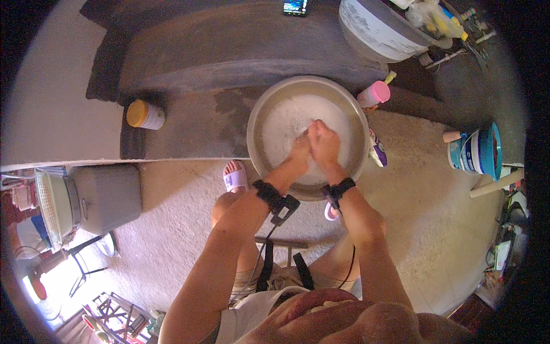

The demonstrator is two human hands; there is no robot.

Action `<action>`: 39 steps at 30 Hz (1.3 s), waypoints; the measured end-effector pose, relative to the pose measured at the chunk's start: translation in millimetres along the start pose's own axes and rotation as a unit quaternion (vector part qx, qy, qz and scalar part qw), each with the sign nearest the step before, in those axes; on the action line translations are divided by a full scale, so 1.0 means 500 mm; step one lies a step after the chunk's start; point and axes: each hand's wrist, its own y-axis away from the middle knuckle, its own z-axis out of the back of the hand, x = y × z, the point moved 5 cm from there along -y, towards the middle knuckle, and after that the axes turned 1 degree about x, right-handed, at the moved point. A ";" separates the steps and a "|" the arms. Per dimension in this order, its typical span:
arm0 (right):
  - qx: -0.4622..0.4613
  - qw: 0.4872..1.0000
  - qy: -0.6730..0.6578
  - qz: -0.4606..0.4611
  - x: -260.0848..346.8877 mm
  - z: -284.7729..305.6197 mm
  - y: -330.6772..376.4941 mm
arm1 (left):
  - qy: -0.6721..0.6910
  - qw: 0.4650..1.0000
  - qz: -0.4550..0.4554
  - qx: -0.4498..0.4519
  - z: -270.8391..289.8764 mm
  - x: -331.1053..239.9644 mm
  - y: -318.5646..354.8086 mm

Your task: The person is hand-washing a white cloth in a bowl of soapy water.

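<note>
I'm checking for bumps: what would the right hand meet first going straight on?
Probably the basin's far wall, across the white suds; how high the right hand sits is unclear, so it might pass above.

1. Left forearm [245, 214] slants forward and right; right forearm [358, 212] slants forward and left.
2. Left hand [299, 152] and right hand [325, 144] meet, the right reaching slightly farther forward.
3. Fingers [317, 127] curl inward; whether they grip is unclear.
</note>
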 end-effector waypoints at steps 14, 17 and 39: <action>-0.050 0.987 -0.107 0.105 0.089 -0.011 0.064 | -0.024 0.983 0.176 0.047 0.015 0.067 -0.014; -0.012 0.999 -0.043 0.027 0.027 0.005 0.016 | -0.067 0.994 0.077 0.044 0.004 0.017 -0.007; -0.029 0.990 -0.116 0.080 0.085 0.021 0.021 | 0.032 0.979 0.200 0.024 0.007 0.032 0.000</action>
